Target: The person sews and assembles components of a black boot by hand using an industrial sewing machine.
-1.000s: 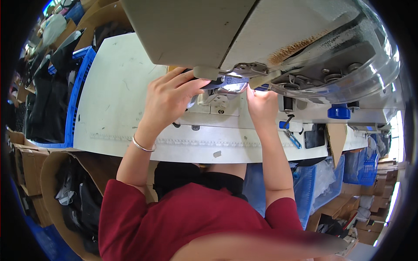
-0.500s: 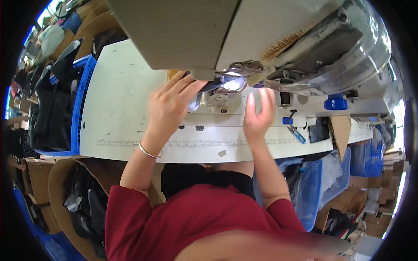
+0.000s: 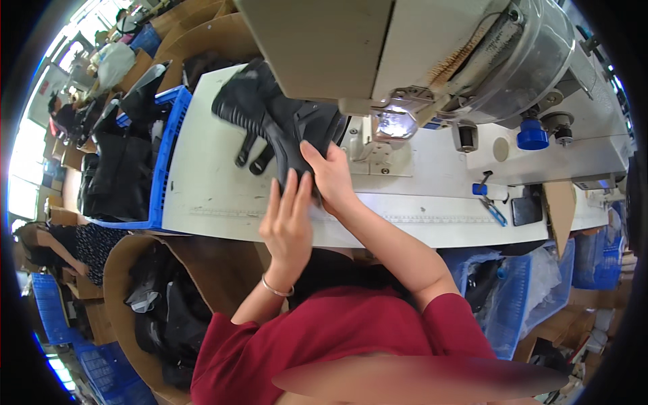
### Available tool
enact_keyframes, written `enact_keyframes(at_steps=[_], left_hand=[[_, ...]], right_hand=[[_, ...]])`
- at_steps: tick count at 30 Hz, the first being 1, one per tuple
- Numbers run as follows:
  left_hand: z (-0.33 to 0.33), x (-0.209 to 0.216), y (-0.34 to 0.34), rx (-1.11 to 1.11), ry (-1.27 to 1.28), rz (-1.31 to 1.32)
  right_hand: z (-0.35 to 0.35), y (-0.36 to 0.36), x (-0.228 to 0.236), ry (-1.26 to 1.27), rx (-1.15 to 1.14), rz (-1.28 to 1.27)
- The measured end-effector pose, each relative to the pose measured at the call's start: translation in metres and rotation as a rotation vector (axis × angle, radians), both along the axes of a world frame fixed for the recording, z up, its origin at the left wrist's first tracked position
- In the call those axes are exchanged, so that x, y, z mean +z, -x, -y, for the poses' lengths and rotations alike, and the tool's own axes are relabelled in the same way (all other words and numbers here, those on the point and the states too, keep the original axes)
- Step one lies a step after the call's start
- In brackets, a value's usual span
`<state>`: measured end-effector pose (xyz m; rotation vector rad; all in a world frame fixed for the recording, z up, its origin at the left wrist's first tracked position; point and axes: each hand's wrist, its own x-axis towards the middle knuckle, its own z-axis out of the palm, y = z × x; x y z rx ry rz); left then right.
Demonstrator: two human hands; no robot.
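Observation:
A black leather-like piece (image 3: 280, 115) with a ribbed panel and two short straps lies left of the sewing machine's presser area, partly behind the machine head. It looks like a boot upper. My right hand (image 3: 332, 179) grips its near right edge, thumb on top, with the other fingers hidden. Below it is my left hand (image 3: 289, 226), fingers stretched out and their tips at the piece's near end; slightly blurred, it holds nothing I can see. The sewing machine (image 3: 324, 47) has its lamp lit over the needle plate (image 3: 385, 165).
A blue crate (image 3: 162, 169) of black pieces stands left of the white table (image 3: 202, 182). A cardboard drum (image 3: 118, 297) holds more. On the right are blue-handled snips (image 3: 494, 212), a phone-like dark slab (image 3: 526, 210) and blue bins (image 3: 509, 304). Another person (image 3: 74, 250) is at far left.
Both hands have left the needle area. The black piece now lies further left and shows more fully. My right hand has crossed leftward onto it; my left hand has drawn back nearer me.

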<state>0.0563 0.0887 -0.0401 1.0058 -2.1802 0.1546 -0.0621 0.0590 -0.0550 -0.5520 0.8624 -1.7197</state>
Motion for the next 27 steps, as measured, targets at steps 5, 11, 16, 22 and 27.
enact_keyframes(at_steps=[5, 11, 16, 22, 27], left_hand=[[0.001, 0.052, -0.055, -0.268, -0.05, 0.233], [0.043, 0.078, -0.072, -0.048, 0.325, 0.648], [0.047, 0.09, -0.066, -0.159, 0.341, 0.663], [0.052, 0.103, -0.05, -0.234, 0.34, 0.687], [0.044, 0.099, -0.054, -0.244, 0.342, 0.688]], right_hand=[[-0.049, 0.008, 0.002, -0.042, 0.082, -0.082], [-0.104, 0.035, -0.002, 0.019, 0.048, -0.213], [-0.106, 0.046, -0.012, 0.06, 0.056, -0.302], [-0.099, 0.052, -0.014, 0.068, 0.016, -0.144], [-0.109, 0.048, -0.017, 0.07, -0.001, -0.129]])
